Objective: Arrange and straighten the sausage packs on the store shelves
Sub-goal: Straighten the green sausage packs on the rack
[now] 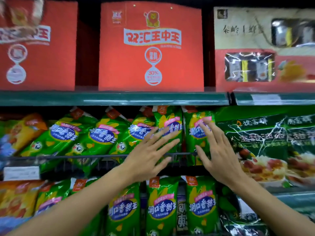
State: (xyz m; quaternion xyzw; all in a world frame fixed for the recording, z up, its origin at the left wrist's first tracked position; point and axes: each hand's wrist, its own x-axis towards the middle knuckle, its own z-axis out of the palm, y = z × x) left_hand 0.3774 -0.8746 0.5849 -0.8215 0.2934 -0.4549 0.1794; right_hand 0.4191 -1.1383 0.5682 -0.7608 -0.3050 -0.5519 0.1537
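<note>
Green sausage packs with blue oval labels fill the middle shelf. Three on the left (63,135) lean to the left, and two on the right stand upright. My left hand (150,154) has its fingers spread flat in front of one upright pack (167,123). My right hand (216,150), fingers straight, reaches to the other upright pack (197,133). Whether the hands touch the packs is unclear because of blur. A further row of the same green packs (160,206) stands on the shelf below.
A wire rail (85,156) runs along the middle shelf's front. Large green rice-dish packs (267,142) sit to the right. Red gift boxes (151,46) and a beige and red box (264,48) stand on the top shelf. Orange packs (22,130) lie at the far left.
</note>
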